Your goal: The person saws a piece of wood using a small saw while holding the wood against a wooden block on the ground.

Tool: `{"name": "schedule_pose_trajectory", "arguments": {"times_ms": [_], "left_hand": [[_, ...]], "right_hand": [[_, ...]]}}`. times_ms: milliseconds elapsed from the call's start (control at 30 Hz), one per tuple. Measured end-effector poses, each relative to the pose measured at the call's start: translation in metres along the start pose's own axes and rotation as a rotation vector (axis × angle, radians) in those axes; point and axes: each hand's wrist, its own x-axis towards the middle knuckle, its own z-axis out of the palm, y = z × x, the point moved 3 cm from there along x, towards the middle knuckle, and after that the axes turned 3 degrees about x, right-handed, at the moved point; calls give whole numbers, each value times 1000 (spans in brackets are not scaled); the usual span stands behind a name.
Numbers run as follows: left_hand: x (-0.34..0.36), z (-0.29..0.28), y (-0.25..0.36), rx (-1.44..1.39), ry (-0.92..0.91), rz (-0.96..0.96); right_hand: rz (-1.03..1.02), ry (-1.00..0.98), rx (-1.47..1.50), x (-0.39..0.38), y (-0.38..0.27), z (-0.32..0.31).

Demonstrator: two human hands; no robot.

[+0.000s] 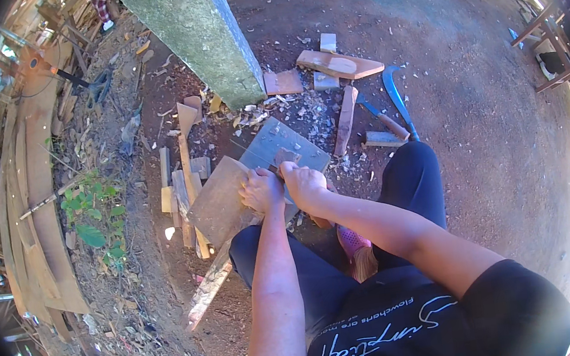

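Observation:
My left hand [262, 191] has curled fingers at the right edge of a brown wooden board [213, 204]; what lies under them is hidden. Close beside it, my right hand [304, 186] is closed round something unclear, near a small grey-brown piece [285, 156] that sticks up above the fingers. Beneath both hands is a grey-blue slab [273, 137], partly covered by the brown board. Both forearms reach in from the lower edge, between my bent knees.
A concrete post [205, 52] stands ahead, with wood offcuts [327, 59] and chips around it. Two curved blades [396, 97] lie at right. Long planks [43, 208] and plants [97, 215] are at left; a wooden frame [557, 45] stands at right. Someone's checked sleeve or leg [101, 1] shows at top.

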Motion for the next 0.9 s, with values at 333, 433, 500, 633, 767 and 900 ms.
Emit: {"name": "schedule_pose_trajectory", "arguments": {"times_ms": [333, 433, 500, 633, 767, 900], "left_hand": [[0, -5, 1, -21, -18, -12], [-1, -2, -2, -11, -5, -13], [0, 3, -7, -2, 6, -9], [0, 1, -7, 0, -20, -21], [0, -2, -1, -5, -5, -6], [0, 4, -6, -21, 18, -17]], "right_hand": [[-44, -13, -91, -43, 24, -19], [-38, -42, -165, -13, -2, -11], [-74, -18, -145, -18, 3, -5], [-92, -1, -92, -60, 28, -14], [-55, 0, -115, -40, 13, -20], [-72, -13, -131, -10, 6, 0]]}}
